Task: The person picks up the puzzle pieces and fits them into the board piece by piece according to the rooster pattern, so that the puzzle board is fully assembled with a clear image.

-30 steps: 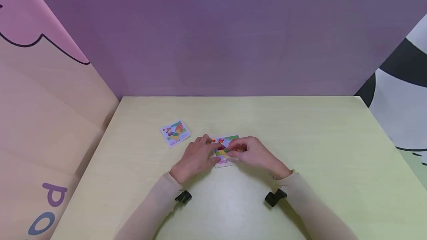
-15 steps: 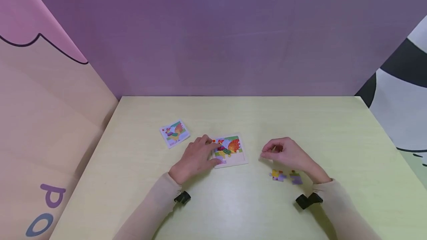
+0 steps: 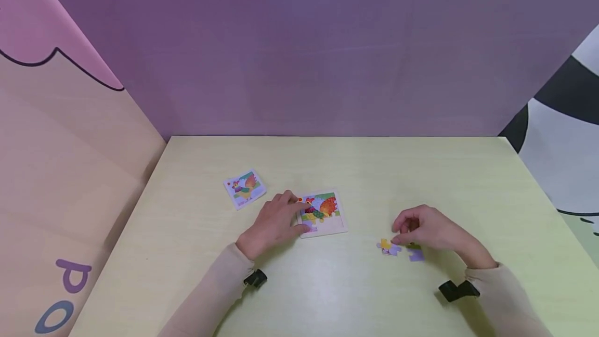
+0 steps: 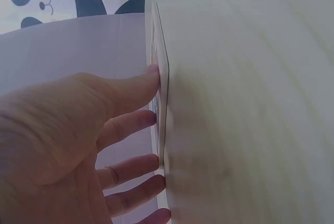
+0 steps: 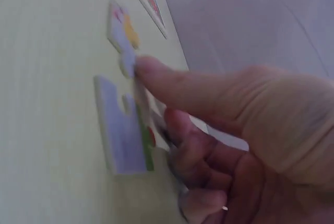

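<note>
A small jigsaw board [image 3: 331, 227] with a colourful rooster picture lies mid-table, its lower right part bare and pale. My left hand [image 3: 276, 217] rests at its left side, thumb and forefinger extended onto it. In the left wrist view that thumb [image 4: 138, 89] lies against the board's edge. To the right, two loose jigsaw pieces lie on the table: a yellow and purple one [image 3: 387, 247] and a purple and green one [image 3: 416, 255]. My right hand [image 3: 428, 229] is low over them, thumb tip right at the yellow and purple piece's knob, a gap between thumb and forefinger.
A square card [image 3: 245, 189] with the same rooster picture lies at the board's upper left. The pale table [image 3: 318, 290] meets a purple wall [image 3: 327, 51] at the back. Each wrist wears a small black camera.
My right hand has left the board, moved right, and come down over the loose pieces. The bare lower right part of the board came into view. My left hand has stayed put.
</note>
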The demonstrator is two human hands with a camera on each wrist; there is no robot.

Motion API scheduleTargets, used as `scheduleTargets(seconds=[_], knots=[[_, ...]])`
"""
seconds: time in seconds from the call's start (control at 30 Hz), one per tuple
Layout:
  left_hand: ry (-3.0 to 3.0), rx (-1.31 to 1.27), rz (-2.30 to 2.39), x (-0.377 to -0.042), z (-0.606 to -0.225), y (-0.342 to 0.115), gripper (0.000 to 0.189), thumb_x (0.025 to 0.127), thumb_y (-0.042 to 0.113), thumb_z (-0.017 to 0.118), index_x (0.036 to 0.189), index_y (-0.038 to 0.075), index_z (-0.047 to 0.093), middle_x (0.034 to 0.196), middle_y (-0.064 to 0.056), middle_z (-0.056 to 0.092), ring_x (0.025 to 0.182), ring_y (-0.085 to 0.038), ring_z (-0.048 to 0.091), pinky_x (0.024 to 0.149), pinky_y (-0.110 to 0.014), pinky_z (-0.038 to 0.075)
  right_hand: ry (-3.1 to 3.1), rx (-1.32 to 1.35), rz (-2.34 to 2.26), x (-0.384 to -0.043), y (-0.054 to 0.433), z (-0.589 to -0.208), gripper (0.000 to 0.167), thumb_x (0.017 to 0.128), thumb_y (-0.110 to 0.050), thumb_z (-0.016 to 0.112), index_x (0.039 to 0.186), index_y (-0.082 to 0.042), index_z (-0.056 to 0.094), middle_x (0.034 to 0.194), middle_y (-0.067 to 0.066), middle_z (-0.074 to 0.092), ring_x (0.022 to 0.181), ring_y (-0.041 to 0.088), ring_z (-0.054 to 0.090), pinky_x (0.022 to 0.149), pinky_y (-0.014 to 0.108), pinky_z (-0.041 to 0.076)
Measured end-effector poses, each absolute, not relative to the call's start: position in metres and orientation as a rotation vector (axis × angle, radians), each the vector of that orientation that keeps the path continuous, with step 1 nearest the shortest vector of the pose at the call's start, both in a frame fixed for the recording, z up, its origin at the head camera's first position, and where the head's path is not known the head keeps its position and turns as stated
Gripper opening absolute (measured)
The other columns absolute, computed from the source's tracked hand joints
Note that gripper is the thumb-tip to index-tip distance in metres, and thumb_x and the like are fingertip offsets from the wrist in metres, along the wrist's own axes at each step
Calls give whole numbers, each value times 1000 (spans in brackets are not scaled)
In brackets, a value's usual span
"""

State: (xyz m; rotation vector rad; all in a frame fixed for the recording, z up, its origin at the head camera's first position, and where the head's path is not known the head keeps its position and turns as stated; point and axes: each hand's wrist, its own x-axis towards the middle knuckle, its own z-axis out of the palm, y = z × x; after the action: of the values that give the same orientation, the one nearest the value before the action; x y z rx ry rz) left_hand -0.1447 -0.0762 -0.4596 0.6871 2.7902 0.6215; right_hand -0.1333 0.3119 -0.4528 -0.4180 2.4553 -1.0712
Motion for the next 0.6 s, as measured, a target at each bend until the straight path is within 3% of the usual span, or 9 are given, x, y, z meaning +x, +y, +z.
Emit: scheduleTargets(seconds=[0.1,0.3,0.5,0.6], knots=[[2789,698,617,-144,-461,-76,51,99,39,76,146,21,67,143,-11,57,131,-33,54,104,-50,48,2529,-382,-1053,-132,309,-456,16,90,-23,86,97,-13,77,80,-2,65,70,7,56,62,22,47],[2777,698,643,-144,-462,-77,51,100,39,75,147,20,67,143,-11,57,131,-33,54,106,-50,47,2707,-366,-986,-135,301,-459,14,98,-25,79,106,-14,82,95,-2,77,80,10,61,68,24,52],[2794,704,627,-145,-462,-77,51,100,39,75,146,20,67,142,-11,57,130,-32,53,105,-49,47,2741,-316,-981,-133,298,-459,27,86,-34,90,106,-18,81,95,0,68,84,14,57,68,24,50],[2797,703,633,-145,-462,-77,51,100,39,76,146,20,67,142,-11,57,130,-32,53,105,-49,47,2743,-324,-988,-133,297,-459,27,86,-32,90,106,-17,80,93,0,68,81,13,56,67,24,49]])
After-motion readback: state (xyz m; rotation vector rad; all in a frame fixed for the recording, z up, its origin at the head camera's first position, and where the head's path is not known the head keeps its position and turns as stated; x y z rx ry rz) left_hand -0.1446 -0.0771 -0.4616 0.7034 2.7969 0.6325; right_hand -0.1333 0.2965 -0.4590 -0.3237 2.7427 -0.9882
